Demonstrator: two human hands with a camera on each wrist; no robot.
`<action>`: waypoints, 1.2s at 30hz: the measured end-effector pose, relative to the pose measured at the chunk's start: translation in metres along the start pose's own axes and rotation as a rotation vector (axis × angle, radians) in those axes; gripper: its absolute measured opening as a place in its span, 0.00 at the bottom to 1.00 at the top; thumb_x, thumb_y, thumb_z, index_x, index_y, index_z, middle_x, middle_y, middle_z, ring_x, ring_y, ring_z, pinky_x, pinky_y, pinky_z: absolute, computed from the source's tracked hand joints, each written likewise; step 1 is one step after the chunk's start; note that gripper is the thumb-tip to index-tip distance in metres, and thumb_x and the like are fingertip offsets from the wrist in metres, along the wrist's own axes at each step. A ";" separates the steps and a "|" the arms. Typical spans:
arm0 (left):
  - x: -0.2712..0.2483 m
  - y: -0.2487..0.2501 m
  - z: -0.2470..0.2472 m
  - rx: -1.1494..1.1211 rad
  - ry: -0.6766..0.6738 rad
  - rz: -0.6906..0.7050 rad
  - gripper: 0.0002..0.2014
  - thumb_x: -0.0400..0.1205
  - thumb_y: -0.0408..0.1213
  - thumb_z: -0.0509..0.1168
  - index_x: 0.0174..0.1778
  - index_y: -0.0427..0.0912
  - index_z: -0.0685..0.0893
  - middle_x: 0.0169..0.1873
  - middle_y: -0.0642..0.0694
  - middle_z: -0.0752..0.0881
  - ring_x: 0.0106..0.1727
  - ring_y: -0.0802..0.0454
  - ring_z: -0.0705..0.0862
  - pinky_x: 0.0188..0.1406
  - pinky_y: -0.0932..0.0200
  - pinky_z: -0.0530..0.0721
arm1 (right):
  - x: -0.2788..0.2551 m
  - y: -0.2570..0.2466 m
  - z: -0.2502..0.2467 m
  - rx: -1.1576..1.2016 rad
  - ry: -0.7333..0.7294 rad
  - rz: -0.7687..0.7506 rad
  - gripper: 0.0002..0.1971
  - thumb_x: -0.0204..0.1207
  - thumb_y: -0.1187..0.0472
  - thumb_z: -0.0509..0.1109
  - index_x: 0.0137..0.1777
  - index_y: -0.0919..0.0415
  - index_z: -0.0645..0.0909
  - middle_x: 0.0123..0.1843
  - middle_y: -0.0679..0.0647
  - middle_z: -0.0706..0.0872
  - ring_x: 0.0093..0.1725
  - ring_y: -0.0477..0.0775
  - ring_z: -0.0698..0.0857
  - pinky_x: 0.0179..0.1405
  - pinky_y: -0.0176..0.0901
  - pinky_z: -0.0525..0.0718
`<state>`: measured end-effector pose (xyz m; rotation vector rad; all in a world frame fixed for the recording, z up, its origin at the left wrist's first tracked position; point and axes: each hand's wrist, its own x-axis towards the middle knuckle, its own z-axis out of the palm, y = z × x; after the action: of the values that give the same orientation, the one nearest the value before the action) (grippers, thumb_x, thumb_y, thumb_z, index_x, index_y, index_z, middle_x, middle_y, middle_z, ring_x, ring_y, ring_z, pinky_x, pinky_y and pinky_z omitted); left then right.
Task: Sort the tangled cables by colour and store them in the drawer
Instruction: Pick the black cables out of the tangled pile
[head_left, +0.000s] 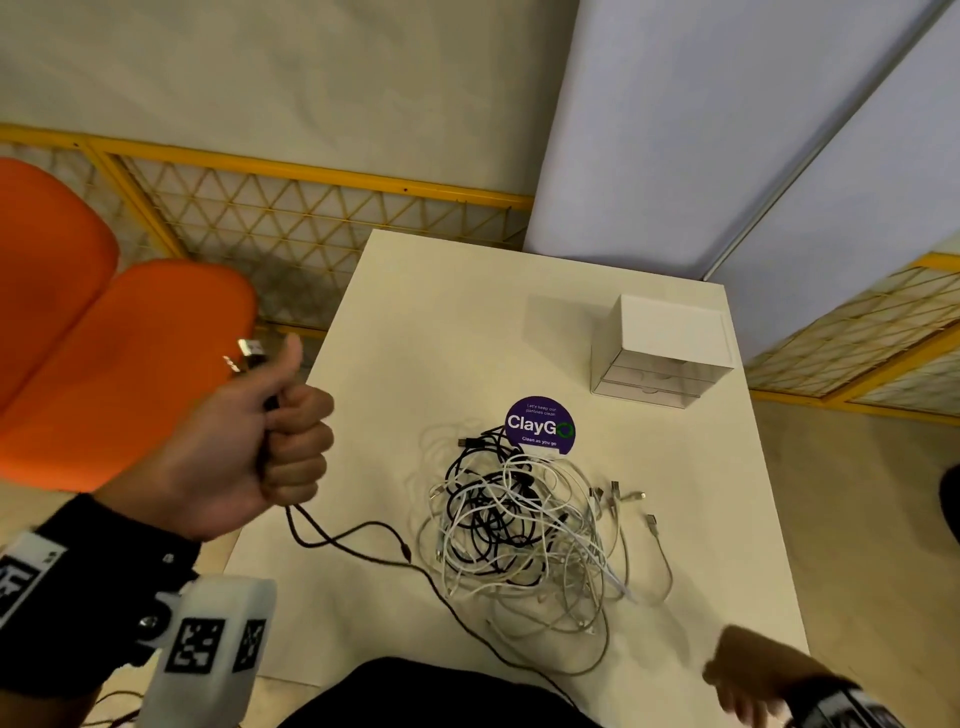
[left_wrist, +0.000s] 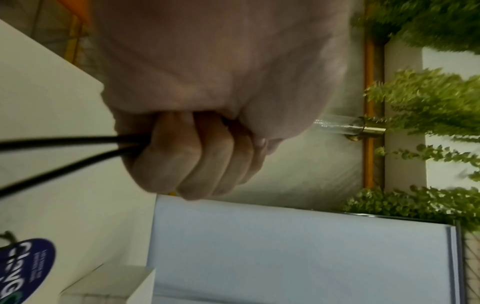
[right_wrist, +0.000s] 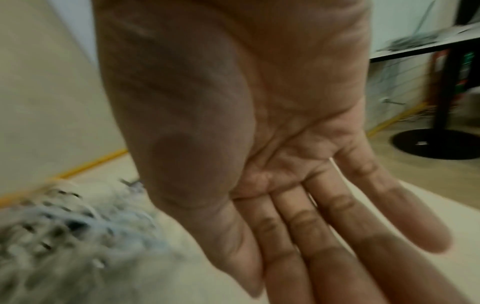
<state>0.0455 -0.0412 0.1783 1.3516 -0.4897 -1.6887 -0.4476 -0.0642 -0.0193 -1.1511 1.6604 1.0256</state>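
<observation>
A tangle of black and white cables (head_left: 519, 535) lies in the middle of the white table (head_left: 467, 322). My left hand (head_left: 280, 431) is raised off the table's left edge in a fist and grips a black cable (head_left: 343, 543), with its USB plug (head_left: 252, 349) sticking up by the thumb. In the left wrist view two black strands (left_wrist: 64, 146) leave the curled fingers (left_wrist: 182, 156). The cable trails down across the table toward its front edge. My right hand (head_left: 748, 675) hovers at the front right corner, fingers (right_wrist: 337, 226) straight and empty. A small white drawer unit (head_left: 660, 353) stands at the back right, drawers closed.
A round purple ClayGo sticker (head_left: 540, 425) lies just behind the tangle. Orange seats (head_left: 104, 332) stand to the left of the table. A grey-white panel (head_left: 701, 130) rises behind it. A yellow mesh fence (head_left: 311, 208) runs along the floor.
</observation>
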 end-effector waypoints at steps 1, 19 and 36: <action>0.001 -0.004 0.002 0.018 -0.015 -0.033 0.30 0.82 0.64 0.55 0.22 0.46 0.59 0.20 0.52 0.52 0.19 0.56 0.49 0.20 0.60 0.48 | -0.007 -0.022 -0.014 -0.016 0.024 -0.073 0.18 0.81 0.57 0.62 0.29 0.57 0.79 0.17 0.47 0.82 0.24 0.47 0.85 0.23 0.33 0.74; 0.009 -0.045 0.015 0.241 0.004 -0.140 0.23 0.85 0.53 0.61 0.29 0.45 0.65 0.25 0.46 0.54 0.25 0.50 0.51 0.28 0.53 0.49 | 0.000 -0.241 -0.054 -0.190 0.549 -0.497 0.09 0.79 0.60 0.63 0.52 0.62 0.82 0.50 0.58 0.88 0.53 0.61 0.88 0.51 0.49 0.87; 0.028 -0.051 0.023 0.216 -0.016 -0.165 0.23 0.88 0.50 0.60 0.28 0.46 0.64 0.25 0.47 0.54 0.24 0.52 0.50 0.26 0.56 0.49 | 0.046 -0.210 -0.038 0.209 0.486 -0.719 0.12 0.74 0.66 0.70 0.36 0.49 0.74 0.36 0.44 0.77 0.41 0.56 0.77 0.40 0.43 0.73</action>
<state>0.0044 -0.0424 0.1315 1.5718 -0.5980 -1.8216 -0.2640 -0.1627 -0.0836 -1.7563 1.4556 0.1182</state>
